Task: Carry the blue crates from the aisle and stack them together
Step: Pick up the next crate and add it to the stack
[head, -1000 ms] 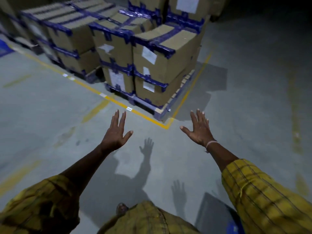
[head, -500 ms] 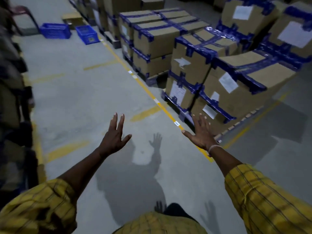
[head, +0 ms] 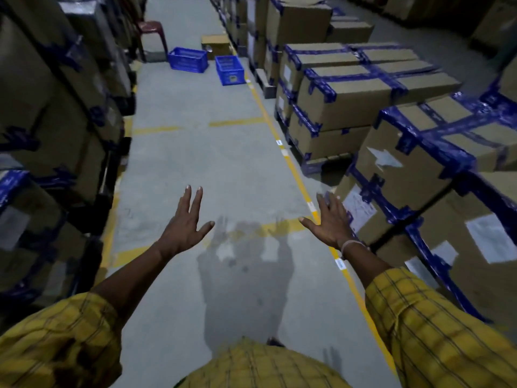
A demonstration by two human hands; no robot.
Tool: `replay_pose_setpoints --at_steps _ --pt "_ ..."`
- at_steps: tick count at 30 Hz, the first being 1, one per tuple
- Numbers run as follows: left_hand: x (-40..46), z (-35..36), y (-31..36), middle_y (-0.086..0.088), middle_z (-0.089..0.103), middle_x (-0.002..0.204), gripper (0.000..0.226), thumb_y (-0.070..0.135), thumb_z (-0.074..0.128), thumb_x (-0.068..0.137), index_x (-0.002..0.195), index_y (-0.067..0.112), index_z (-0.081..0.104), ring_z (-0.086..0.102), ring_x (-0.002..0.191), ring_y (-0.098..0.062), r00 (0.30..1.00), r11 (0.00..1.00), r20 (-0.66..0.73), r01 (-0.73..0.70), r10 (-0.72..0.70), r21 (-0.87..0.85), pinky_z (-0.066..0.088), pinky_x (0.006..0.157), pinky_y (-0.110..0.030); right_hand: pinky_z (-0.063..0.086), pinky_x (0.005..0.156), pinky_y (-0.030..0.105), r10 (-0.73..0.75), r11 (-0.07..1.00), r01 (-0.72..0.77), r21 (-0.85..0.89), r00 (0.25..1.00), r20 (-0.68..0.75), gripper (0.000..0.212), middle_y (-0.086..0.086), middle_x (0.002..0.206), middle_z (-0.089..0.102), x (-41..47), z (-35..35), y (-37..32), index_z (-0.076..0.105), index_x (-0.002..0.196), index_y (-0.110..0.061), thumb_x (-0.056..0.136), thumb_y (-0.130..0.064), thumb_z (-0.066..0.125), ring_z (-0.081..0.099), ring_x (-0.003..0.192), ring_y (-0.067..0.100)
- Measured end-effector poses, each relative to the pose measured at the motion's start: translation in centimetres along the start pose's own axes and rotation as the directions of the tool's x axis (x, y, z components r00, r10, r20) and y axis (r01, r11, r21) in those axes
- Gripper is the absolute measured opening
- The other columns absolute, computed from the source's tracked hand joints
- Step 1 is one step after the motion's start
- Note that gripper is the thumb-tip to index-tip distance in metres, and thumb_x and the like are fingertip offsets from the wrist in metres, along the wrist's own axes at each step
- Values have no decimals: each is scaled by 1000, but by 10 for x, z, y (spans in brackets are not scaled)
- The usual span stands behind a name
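Note:
Two blue plastic crates stand on the grey floor far down the aisle. The left crate [head: 188,60] lies broadside, and the right crate [head: 230,70] sits end-on beside the yellow line. My left hand [head: 183,226] and my right hand [head: 331,222] are both stretched out in front of me with fingers spread, holding nothing, well short of the crates. Yellow checked sleeves cover both forearms.
Taped cardboard boxes on pallets [head: 414,152] line the right side behind a yellow floor line [head: 282,147]. Dark racks of boxes [head: 56,121] wall the left. A red plastic stool [head: 152,35] and a small carton [head: 216,46] stand beyond the crates.
The view has swung left from the pallet corner to look down the aisle, bringing the two blue crates toward the centre. Both hands stay spread and empty.

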State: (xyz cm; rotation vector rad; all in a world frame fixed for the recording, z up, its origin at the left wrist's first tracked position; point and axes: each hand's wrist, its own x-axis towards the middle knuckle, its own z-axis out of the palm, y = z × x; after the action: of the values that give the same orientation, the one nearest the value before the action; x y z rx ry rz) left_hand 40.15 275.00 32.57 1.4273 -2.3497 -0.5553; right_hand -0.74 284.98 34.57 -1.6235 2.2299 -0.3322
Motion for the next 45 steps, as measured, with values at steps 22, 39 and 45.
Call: replay_pose_setpoints --at_steps 22,39,45 --pt "319 -73 -230 6 -28 166 98 68 50 92 157 42 -18 -11 156 -28 970 966 -1 240 -241 -93 28 117 -52 2 123 52 -119 992 121 -18 988 101 99 3 168 -8 441 23 -195 6 160 -31 84 -76 51 -11 153 27" --pt "667 -129 -369 5 -27 167 97 62 53 94 158 40 -17 -9 157 -29 980 981 41 196 -196 5 27 118 -53 -3 124 49 -108 991 101 92 991 79 100 3 167 -12 793 28 -299 4 160 -30 85 -74 53 -16 153 25" --pt "802 -137 -392 4 -26 167 98 62 53 94 157 40 -19 -8 157 -29 976 977 48 212 -212 11 29 118 -54 -1 124 50 -112 993 105 56 986 127 102 6 167 -11 931 13 -306 3 160 -28 84 -76 51 -15 153 28"
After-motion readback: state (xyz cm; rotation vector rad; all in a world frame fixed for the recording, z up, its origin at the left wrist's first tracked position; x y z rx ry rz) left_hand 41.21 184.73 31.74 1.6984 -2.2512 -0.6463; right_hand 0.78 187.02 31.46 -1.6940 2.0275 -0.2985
